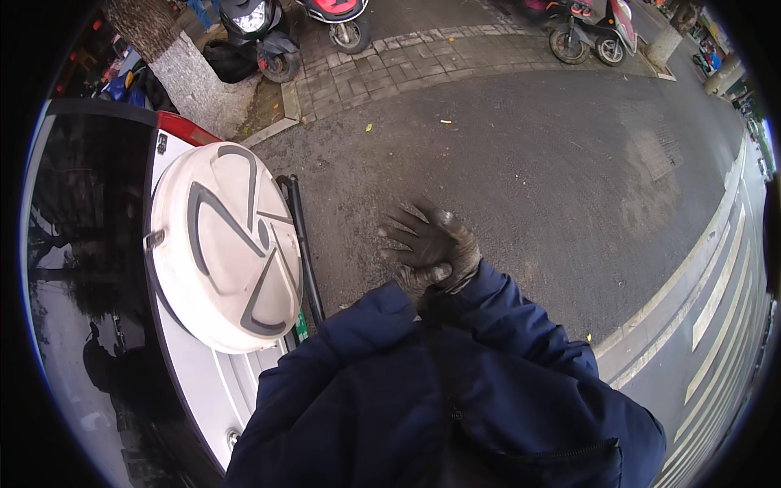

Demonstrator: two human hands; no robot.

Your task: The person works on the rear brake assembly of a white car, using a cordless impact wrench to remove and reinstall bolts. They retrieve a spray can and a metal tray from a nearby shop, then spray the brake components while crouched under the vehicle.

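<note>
My right hand [429, 240] wears a dark, worn work glove and is held out in front of my body above the asphalt. Its fingers are spread and hold nothing. The cuff of my left sleeve [390, 305] ends just below it. My left hand is mostly hidden there; a gloved part next to the right wrist may belong to it, but I cannot make out its fingers. To the left stands the rear of a white vehicle, with a round white spare wheel cover [232, 248] marked with dark grey shapes.
The vehicle's dark rear window [89, 244] fills the left side, and a black bar [301, 244] stands beside the wheel cover. Beyond are a white-painted tree trunk [191, 89], a kerb and parked scooters [346, 24]. Road stripes [716, 301] run along the right.
</note>
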